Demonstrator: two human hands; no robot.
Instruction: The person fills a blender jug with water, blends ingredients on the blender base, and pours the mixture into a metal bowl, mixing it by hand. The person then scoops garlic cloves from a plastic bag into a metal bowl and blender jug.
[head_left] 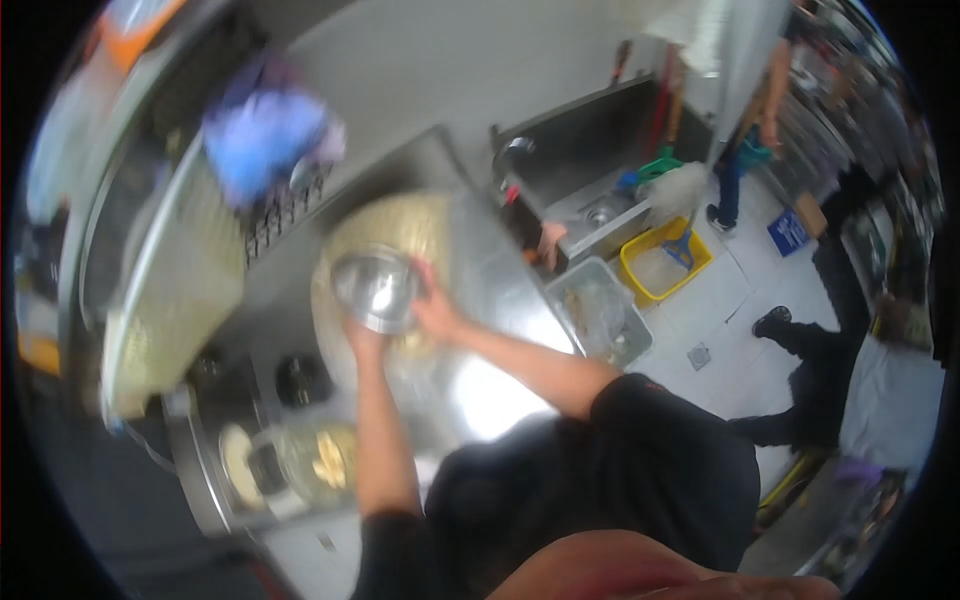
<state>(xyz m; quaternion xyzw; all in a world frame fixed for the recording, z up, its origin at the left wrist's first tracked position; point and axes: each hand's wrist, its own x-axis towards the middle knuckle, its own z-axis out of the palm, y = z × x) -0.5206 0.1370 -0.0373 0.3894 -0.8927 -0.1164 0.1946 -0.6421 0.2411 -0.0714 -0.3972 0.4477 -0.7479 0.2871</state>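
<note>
A round stainless steel bowl (376,286) is held between my two hands above a steel counter (500,330). My left hand (364,338) grips the bowl's near side from below. On the bowl's right rim, my right hand (434,308) is wrapped round the edge. What the bowl contains, if anything, is lost in glare and blur. Beneath and behind it lies a wide, pale yellow, ribbed round thing (420,218), perhaps a basket or tray; motion blur hides its detail.
A clear tub (318,462) with pale yellow pieces stands at lower left. Right of the counter are a steel sink (590,150), a grey bin (632,330) and a yellow tub (704,270). Another person's hand (551,244) shows near the sink. Other people stand on the right.
</note>
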